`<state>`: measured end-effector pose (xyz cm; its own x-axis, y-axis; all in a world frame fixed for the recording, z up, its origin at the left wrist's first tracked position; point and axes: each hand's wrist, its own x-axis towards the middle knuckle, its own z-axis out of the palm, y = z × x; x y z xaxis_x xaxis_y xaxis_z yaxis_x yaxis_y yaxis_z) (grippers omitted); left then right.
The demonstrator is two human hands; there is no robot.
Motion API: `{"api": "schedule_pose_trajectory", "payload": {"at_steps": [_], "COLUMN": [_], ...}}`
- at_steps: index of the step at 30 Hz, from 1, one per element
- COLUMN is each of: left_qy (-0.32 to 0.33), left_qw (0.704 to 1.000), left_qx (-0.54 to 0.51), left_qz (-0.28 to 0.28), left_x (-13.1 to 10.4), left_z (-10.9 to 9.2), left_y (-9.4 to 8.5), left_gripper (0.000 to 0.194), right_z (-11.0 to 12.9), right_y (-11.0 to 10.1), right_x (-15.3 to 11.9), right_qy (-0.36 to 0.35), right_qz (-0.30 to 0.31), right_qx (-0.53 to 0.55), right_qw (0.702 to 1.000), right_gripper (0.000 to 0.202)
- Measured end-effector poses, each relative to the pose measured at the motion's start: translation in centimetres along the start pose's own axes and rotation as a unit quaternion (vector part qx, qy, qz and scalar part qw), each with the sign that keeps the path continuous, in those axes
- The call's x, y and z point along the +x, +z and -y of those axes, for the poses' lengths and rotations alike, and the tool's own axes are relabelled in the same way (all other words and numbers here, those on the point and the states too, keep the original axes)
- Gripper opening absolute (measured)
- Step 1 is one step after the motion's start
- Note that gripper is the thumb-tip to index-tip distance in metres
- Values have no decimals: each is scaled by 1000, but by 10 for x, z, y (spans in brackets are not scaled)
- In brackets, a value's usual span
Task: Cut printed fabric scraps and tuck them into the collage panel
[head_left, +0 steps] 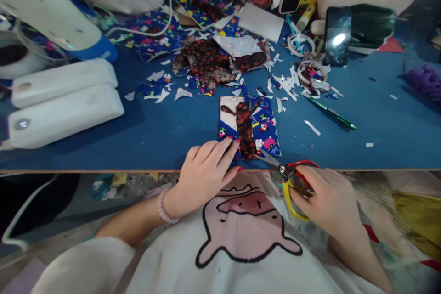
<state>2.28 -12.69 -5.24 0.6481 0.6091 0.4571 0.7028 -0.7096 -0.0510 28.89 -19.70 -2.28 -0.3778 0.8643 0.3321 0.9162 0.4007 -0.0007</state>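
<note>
A square fabric collage lies at the table's front edge. On it are blue cartoon-print cloth, a white patch and a dark brown floral piece shaped like a trunk with branches. My left hand rests on the collage's lower left, fingers stretched out and lying flat. In my right hand are scissors with one red and one yellow handle. Their blades are parted, and the tips meet the lower edge of the brown piece. Whether the blades touch the cloth underneath, I cannot tell.
Brown floral scraps, blue print cloth and white paper clippings cover the back middle. Rolls of tape, a green pen and a phone lie right. Two white oblong devices stand left.
</note>
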Motion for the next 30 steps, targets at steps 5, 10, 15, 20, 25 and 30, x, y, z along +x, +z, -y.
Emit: {"api": "schedule_pose_trajectory", "payload": {"at_steps": [5, 10, 15, 20, 25, 30], "left_qy": [52, 135, 217, 296, 335, 347], "left_qw": [999, 990, 973, 944, 907, 878], "left_qx": [3, -12, -39, -99, -191, -256], "left_qz": [9, 48, 70, 112, 171, 209], "left_x": [-1, 4, 17, 41, 69, 82], "left_z": [12, 32, 53, 75, 90, 95], "left_y": [-3, -14, -21, -18, -10, 3], "left_gripper": [31, 28, 27, 28, 25, 27], "right_z": [1, 3, 2, -3, -4, -7], "right_y": [2, 4, 6, 4, 5, 3], "right_x": [-4, -11, -14, -13, -11, -9], "right_qy": [11, 45, 64, 62, 58, 62], "right_qz": [-8, -4, -4, -21, -18, -9], "right_qx": [7, 21, 29, 14, 9, 21], "right_qw": [1000, 999, 998, 998, 998, 998], "right_gripper": [20, 21, 19, 21, 21, 18]}}
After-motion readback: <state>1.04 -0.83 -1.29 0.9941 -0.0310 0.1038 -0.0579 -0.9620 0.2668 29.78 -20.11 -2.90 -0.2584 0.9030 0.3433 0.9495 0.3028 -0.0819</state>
